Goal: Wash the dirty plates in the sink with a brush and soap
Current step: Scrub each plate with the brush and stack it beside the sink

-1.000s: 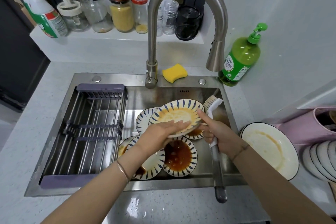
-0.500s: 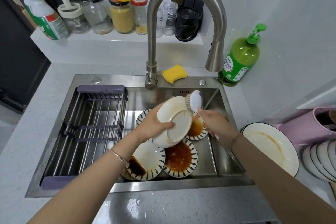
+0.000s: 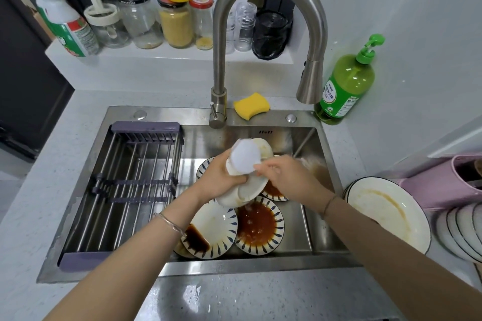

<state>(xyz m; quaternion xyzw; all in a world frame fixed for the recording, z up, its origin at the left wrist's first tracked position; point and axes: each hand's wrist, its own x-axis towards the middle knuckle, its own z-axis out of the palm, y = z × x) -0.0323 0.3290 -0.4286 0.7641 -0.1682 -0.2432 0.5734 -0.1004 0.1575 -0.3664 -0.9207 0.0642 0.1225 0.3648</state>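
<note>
Drain rack [image 3: 130, 185] fills the sink's [image 3: 182, 114] left half. Left hand [image 3: 219, 177] grips a tilted plate [image 3: 250, 190] above stained plates [image 3: 258, 227] in the basin. Right hand [image 3: 284, 177], fingers curled, holds the brush [image 3: 245, 156] against it. Soap bottle [image 3: 344, 86] stands on the counter, right.

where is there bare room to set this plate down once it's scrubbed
The rack over the sink's left half is bare, as is the counter left of it and in front of the sink. Crowded: dirty plates fill the sink's middle; a large plate and stacked plates take the right counter.
</note>
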